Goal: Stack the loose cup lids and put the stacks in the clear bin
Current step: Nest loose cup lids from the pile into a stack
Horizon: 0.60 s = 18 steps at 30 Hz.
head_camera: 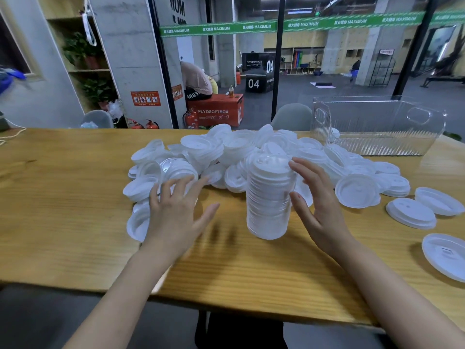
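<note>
- The tall stack of lids [269,197] stands upright on the bench [70,210], near the front middle.
- The right hand [319,200] is just beside the stack, grip wide, fingers straight; I cannot tell if it touches.
- The left hand [176,212], blurred, spreads over lids on the left, grip wide, holding nothing.
- The pile of loose lids [226,152] lies behind the stack.
- The clear bin [377,127] stands far right.

Left hand [176,212] is flat, palm down, fingers spread and pointing roughly 1 o'clock, kinda blurry. Right hand [318,205] stands on edge, palm facing 9 o'clock, fingers straight toward 11. Both forearms are bare.
</note>
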Each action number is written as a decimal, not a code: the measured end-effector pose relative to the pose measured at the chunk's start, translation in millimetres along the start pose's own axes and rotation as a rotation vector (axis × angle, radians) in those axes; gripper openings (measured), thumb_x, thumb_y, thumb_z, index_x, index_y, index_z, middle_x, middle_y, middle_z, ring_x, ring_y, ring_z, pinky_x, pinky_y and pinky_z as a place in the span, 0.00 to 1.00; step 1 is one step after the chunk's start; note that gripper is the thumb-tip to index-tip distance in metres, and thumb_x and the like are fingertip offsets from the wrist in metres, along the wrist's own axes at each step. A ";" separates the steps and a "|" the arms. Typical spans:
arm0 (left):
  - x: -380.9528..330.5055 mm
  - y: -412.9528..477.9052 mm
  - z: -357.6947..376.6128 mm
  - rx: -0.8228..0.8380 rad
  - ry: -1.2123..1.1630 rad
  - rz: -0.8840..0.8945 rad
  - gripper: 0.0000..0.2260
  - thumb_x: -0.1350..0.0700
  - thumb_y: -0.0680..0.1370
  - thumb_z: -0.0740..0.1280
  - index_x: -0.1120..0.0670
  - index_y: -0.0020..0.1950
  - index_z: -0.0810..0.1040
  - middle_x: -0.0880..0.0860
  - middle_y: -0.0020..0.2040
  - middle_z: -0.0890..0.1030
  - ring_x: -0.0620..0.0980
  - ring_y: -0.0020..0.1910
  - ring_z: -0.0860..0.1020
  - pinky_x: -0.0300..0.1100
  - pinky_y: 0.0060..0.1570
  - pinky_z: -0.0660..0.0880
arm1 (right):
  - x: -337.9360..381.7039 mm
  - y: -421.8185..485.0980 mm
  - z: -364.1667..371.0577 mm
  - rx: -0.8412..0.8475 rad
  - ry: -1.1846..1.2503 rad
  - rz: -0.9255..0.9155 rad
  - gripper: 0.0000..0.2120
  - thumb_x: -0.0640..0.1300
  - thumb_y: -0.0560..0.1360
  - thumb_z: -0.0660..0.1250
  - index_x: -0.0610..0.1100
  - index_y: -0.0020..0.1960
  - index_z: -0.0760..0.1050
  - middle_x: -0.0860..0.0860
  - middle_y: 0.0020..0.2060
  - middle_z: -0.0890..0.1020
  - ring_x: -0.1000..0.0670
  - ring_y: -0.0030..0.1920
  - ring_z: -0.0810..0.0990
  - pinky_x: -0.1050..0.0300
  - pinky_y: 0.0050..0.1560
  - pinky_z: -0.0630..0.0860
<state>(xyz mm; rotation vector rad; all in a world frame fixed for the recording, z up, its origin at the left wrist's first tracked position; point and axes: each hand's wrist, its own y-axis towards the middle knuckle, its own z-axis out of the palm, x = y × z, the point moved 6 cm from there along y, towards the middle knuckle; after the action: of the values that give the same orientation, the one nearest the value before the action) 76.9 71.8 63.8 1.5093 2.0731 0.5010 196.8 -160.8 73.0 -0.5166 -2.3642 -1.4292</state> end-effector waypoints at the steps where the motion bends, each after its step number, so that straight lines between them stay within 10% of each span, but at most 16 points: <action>1: 8.8 -3.1 -0.1 0.012 0.050 -0.018 0.30 0.32 0.75 0.52 0.46 0.69 0.74 0.51 0.67 0.75 0.58 0.65 0.70 0.62 0.70 0.56 | -0.4 -0.2 0.0 0.000 0.003 0.005 0.20 0.54 0.81 0.57 0.56 0.73 0.63 0.53 0.72 0.68 0.51 0.73 0.66 0.39 0.67 0.69; 14: 30.5 -5.6 35.4 0.349 0.109 -0.138 0.42 0.26 0.64 0.39 0.39 0.74 0.64 0.47 0.75 0.64 0.54 0.72 0.62 0.54 0.68 0.58 | -0.2 -0.3 0.8 -0.016 0.033 -0.009 0.21 0.50 0.81 0.59 0.53 0.73 0.64 0.53 0.72 0.68 0.53 0.73 0.66 0.39 0.66 0.70; 18: 2.1 14.2 59.0 0.449 0.093 -0.061 0.32 0.28 0.74 0.50 0.40 0.74 0.63 0.48 0.75 0.63 0.55 0.72 0.60 0.54 0.69 0.58 | -0.1 0.3 0.4 -0.018 0.033 -0.008 0.19 0.56 0.82 0.57 0.55 0.72 0.64 0.53 0.72 0.68 0.52 0.73 0.66 0.40 0.65 0.71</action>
<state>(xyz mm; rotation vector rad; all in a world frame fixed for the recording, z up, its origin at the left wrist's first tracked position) 123.0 77.7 24.6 1.6823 2.4099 0.0811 197.0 -160.3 73.0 -0.4848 -2.3329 -1.4522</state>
